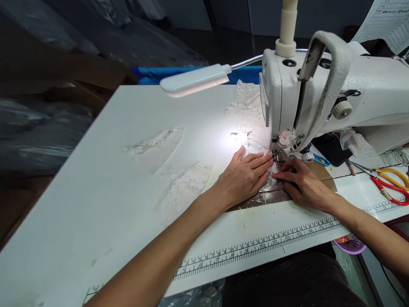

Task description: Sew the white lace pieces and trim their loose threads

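My left hand (246, 175) lies flat, fingers stretched out, pressing a strip of white lace (252, 147) onto the table just left of the presser foot (279, 155). My right hand (302, 183) rests beside it, fingers drawn together and pressed on the lace end right in front of the foot. Both hands sit under the head of a white sewing machine (335, 94). The lace runs back past the needle into a loose heap (246, 106) behind the machine.
A white lamp (194, 80) on a flexible neck lights the needle area. Two cut lace pieces (179, 179) lie to the left on the white table (111, 192). Red and yellow scissors (390, 183), blue snips (319, 160) and a printed ruler (287, 238) are at the right and front.
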Demonstrator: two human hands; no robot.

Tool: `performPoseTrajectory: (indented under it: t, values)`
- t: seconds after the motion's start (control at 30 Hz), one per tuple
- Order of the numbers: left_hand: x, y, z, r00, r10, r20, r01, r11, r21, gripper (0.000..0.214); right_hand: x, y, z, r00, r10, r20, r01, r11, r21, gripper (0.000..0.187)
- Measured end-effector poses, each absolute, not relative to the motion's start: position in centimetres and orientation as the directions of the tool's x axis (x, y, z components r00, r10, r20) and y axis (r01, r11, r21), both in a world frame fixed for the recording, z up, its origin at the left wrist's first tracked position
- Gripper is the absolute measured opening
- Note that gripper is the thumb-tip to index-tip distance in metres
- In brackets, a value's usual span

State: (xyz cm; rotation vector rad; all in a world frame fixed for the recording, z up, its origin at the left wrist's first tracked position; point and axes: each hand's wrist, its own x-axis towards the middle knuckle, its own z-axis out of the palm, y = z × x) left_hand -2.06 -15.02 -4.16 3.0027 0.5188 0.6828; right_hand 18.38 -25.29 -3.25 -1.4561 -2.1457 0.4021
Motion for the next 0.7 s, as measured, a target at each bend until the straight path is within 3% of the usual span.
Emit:
performPoseTrajectory:
  t: [0.27, 0.43, 0.7]
  values:
    - [-1.36, -15.28, -3.96, 0.799, 0.278, 0.534, 0.315, -0.949, 0.023, 0.026, 18.2, -25.06, -2.98, -0.31, 0.917, 0.252, 0.787, 0.397, -0.472, 0.035]
    - [-1.3, -15.21, -3.68, 0.805, 0.314, 0.504, 0.325, -0.943, 0.069, 0.026, 18.18, -24.91, -3.02, -0.314, 0.921, 0.231, 0.811, 0.387, -0.44, 0.04]
    - [-1.16, -15.39, -3.93, 0.807, 0.342, 0.482, 0.377, -0.926, 0.026, 0.029, 18.09, -24.56, -3.03, -0.311, 0.925, 0.219, 0.829, 0.377, -0.413, 0.044]
